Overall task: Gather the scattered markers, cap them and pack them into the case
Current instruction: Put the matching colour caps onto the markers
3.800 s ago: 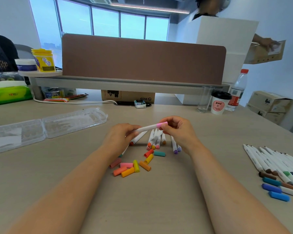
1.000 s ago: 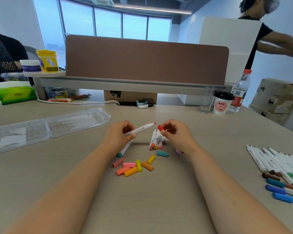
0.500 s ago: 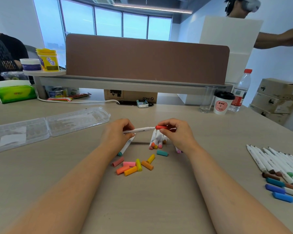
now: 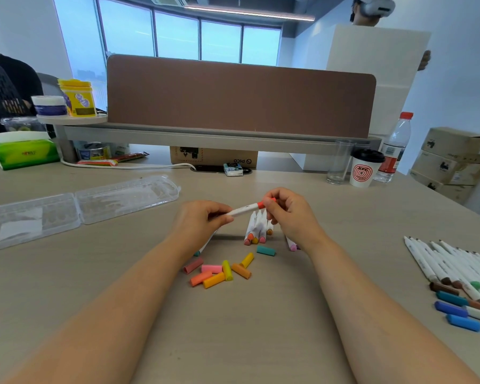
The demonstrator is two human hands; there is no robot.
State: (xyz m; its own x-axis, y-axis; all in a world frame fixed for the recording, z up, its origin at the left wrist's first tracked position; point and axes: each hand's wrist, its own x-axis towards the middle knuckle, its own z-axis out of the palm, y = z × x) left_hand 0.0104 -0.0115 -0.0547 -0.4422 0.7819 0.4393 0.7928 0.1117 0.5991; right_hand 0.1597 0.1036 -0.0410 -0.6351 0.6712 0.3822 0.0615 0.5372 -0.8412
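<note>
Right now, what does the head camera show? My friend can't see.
The left hand and right hand hold a white marker, the right pinching its red cap. Below, loose caps lie on the table; the open case sits left.

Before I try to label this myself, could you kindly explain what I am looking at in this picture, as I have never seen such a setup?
There is no machine here. A person wears one wide-angle camera on the head, so the picture looks forward and down at their own two bare arms. The left hand grips the barrel of a white marker, and the right hand pinches its red cap. On the table lie loose coloured caps, a small pile of markers, an open clear case to the left and a row of markers to the right.
</note>
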